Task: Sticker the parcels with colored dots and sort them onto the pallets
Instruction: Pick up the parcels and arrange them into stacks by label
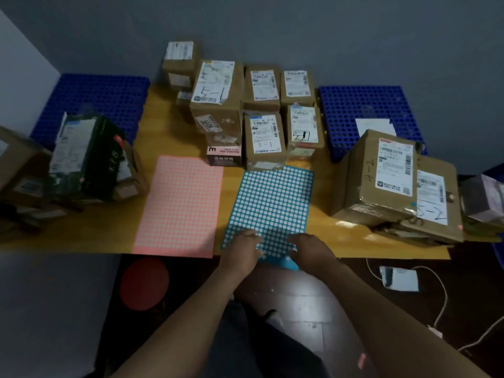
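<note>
So the yellow table takes up most of the view, with a blue pallet at its far left corner and a second blue pallet at the far right. The middle bunch of parcels is stacked at the back between the two pallets, brown boxes with white labels up. The right stack of parcels sits just in front of the right-hand pallet, and the left pile of parcels leans in front of the left one.

Closer in, a pink dot sheet lies flat beside a teal dot sheet, whose near edge hangs a bit over the table edge. The left hand and right hand are both on that near edge, fingers bent down onto the dots. It's too blurry to say if either one pinches a sticker or just presses on the sheet.
</note>
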